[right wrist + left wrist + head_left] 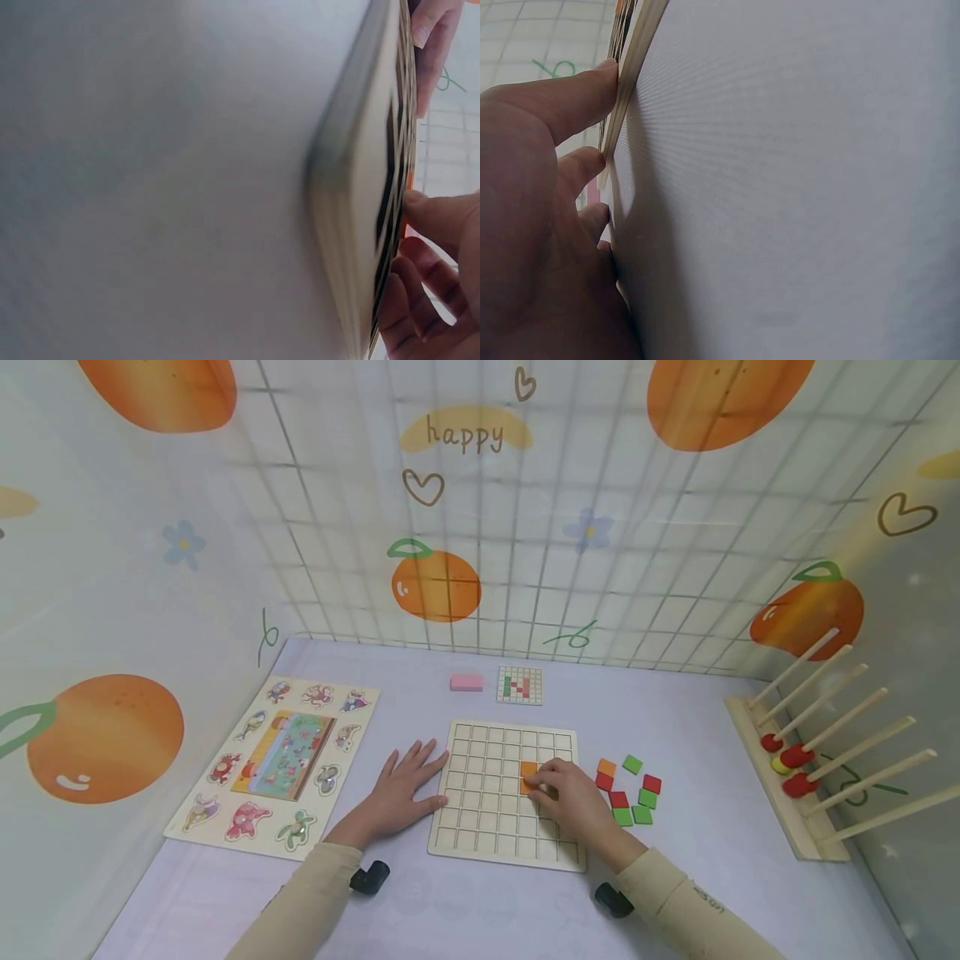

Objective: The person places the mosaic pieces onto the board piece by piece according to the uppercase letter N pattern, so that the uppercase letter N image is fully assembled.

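Observation:
A square wooden grid board (pixel 480 810) lies on the table before me. My left hand (pixel 399 795) rests beside its left edge, fingers spread, with the thumb and a fingertip at the edge; the left wrist view shows the thumb against the board's side. Over the board's right half, my right hand (pixel 573 797) pinches a small orange square tile (pixel 527 784) between thumb and fingers, down at the grid. Another orange tile (pixel 528 768) sits just above it, in a cell. The fingers partly cover the lower tile. In the right wrist view, orange (pixel 407 221) shows between thumb and index finger.
Loose red, green and orange tiles (pixel 642 815) lie right of the board. Behind it are a pink block (pixel 467 682) and a small pattern card (pixel 519 685). An animal puzzle board (pixel 352 768) lies left; a pegged wooden stand (pixel 787 810) with beads stands right.

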`<state>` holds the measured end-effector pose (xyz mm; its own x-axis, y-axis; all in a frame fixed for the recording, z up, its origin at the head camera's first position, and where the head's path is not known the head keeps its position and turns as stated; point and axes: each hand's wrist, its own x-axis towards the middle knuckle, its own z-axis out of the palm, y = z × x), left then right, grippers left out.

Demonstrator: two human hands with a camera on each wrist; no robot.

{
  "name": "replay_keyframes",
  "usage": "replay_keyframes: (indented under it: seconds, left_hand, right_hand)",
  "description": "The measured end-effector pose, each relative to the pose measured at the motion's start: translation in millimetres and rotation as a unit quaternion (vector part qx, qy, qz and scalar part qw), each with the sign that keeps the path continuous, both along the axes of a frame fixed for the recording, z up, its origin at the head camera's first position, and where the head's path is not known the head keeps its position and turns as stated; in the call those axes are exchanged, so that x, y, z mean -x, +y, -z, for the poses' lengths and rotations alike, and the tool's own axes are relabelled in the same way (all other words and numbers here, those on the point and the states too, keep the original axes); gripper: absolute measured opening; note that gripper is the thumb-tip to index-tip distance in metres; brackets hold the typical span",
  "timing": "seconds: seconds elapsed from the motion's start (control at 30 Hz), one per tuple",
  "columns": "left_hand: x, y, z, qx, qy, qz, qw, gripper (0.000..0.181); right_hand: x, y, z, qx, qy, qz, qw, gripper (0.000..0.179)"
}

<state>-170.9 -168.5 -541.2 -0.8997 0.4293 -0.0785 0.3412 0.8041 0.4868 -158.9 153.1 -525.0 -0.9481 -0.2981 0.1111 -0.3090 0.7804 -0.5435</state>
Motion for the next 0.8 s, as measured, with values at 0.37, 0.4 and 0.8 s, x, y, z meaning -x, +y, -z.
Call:
replay_keyframes:
  seconds: [0.37, 0.4, 0.8]
  left_hand:
    - [0.0, 0.4, -0.1, 0.005, -0.004, -0.002, 1.0000, 0.075]
    - [-0.1, 0.4, -0.3, 0.005, -0.005, -0.002, 1.0000, 0.075]
    - [0.2, 1.3, -0.4, 0.009, -0.003, -0.004, 1.0000, 0.075]
  right_hand:
    - [-1.6, 1.3, -2.1, 0.004, -0.041, 0.030, 0.9987, 0.023]
    - [-2.1, 2.3, -2.6, 0.007, -0.044, 0.032, 0.9985, 0.022]
    - [-2.3, 28.9, -12.0, 0.008, -0.049, 0.048, 0.9976, 0.018]
